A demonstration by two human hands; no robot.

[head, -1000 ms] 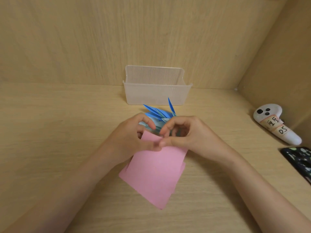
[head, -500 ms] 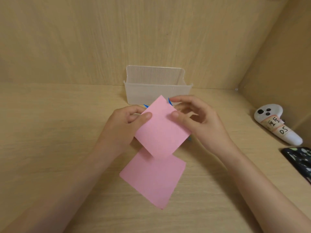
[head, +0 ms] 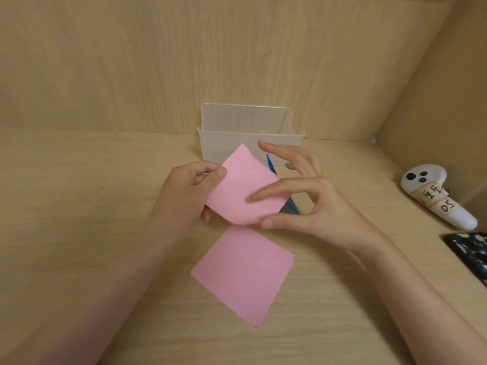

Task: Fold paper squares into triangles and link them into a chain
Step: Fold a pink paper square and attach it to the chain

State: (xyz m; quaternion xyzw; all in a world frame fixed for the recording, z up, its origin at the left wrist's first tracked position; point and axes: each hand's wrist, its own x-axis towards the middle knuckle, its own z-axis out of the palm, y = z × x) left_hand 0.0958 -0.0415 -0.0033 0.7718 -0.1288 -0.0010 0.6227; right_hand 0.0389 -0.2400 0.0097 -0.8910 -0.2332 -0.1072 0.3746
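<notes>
Pale wood-grain desk (head: pixel 79 219), thin curling pink paper square (head: pixel 237 185)

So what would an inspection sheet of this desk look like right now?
Surface: pale wooden desk.
Job's things: pink square held up; more pink paper flat below it; blue folded pieces behind, mostly hidden.
Clutter: clear plastic box, white labelled controller, dark patterned object at right edge.
Hands: left hand pinches the square's left corner; right hand pinches its lower edge.
Cables: nothing seen.
Surroundings: wooden walls behind and right.
</notes>
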